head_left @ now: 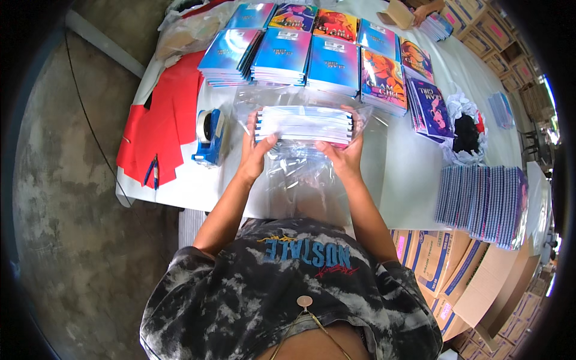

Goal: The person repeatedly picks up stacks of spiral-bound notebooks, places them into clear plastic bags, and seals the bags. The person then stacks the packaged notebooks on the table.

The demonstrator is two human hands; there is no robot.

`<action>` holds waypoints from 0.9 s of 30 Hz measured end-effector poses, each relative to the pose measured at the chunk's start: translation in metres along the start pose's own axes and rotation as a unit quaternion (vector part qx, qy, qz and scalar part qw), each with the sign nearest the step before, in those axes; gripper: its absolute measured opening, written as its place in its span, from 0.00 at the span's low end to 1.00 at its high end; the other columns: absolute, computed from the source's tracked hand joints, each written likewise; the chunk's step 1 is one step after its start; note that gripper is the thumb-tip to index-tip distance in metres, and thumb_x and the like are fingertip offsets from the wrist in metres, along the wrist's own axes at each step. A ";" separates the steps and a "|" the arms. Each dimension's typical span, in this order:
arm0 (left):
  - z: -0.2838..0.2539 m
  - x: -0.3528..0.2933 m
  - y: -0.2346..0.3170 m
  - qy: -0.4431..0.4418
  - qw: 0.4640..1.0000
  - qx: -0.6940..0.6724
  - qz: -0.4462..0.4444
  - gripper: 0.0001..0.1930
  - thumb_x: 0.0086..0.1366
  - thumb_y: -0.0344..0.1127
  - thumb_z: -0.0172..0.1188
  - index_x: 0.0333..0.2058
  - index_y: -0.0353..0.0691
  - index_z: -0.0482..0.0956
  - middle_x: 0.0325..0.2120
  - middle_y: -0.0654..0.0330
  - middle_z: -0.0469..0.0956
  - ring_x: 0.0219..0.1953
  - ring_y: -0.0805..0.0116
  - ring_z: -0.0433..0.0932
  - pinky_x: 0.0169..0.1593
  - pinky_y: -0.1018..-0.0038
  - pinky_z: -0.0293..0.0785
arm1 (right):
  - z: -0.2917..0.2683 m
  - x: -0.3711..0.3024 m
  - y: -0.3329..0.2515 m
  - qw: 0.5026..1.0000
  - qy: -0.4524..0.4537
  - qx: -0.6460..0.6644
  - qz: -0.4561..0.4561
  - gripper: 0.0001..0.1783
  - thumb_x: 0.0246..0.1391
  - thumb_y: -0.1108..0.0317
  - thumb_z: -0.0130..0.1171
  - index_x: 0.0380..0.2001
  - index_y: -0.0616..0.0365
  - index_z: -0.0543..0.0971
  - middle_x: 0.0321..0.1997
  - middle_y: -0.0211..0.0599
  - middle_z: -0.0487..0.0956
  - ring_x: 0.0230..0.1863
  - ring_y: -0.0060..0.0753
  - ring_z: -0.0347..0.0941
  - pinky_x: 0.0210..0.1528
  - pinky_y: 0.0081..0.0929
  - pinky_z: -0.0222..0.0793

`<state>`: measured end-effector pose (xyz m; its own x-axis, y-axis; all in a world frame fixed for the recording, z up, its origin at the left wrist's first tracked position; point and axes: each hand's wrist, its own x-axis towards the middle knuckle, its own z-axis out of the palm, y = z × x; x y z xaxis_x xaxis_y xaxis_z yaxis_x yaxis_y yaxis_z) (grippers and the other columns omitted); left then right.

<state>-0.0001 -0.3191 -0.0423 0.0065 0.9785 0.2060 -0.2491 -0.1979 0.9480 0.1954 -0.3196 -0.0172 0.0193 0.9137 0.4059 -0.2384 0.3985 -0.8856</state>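
Both hands are holding a stack of notebooks in a clear plastic bag.
The left hand point(257, 151) and right hand point(343, 155) are gripping the notebook stack point(304, 125) ends above the white counter point(408, 174), near a blue tape dispenser point(209, 137) on the left.

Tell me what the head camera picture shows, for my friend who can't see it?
A person's left hand and right hand hold a stack of booklets in a clear plastic bag above a white table. Colourful book stacks lie beyond, a blue tape dispenser at left.
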 end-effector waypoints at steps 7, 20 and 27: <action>0.025 -0.009 0.001 0.086 0.949 0.267 0.144 0.23 0.65 0.38 0.49 0.54 0.30 0.64 0.54 0.44 0.65 0.55 0.54 0.66 0.59 0.66 0.57 | 0.007 0.005 0.007 0.971 0.181 -0.147 0.053 0.22 0.45 0.72 0.62 0.45 0.65 0.70 0.43 0.36 0.72 0.43 0.25 0.68 0.46 0.23 0.66; 0.065 -0.010 0.038 -0.122 0.833 0.510 0.175 0.40 0.62 0.59 0.44 0.61 0.32 0.50 0.55 0.43 0.63 0.62 0.48 0.56 0.63 0.52 0.38 | 0.021 -0.022 -0.018 0.781 -0.011 -0.616 -0.102 0.27 0.51 0.64 0.56 0.55 0.60 0.68 0.56 0.43 0.68 0.60 0.40 0.59 0.60 0.39 0.51; 0.047 0.028 0.090 -0.078 0.989 0.122 -0.044 0.43 0.62 0.54 0.50 0.62 0.27 0.43 0.56 0.38 0.61 0.59 0.52 0.62 0.60 0.64 0.54 | 0.016 -0.016 -0.020 0.766 -0.118 -0.608 -0.172 0.23 0.50 0.72 0.49 0.52 0.54 0.71 0.55 0.34 0.70 0.58 0.35 0.64 0.60 0.35 0.54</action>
<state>0.0235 -0.3118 0.0601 0.1714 0.9757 0.1362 -0.0008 -0.1381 0.9904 0.1843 -0.3432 -0.0022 -0.3323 0.7556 0.5645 0.8255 0.5225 -0.2134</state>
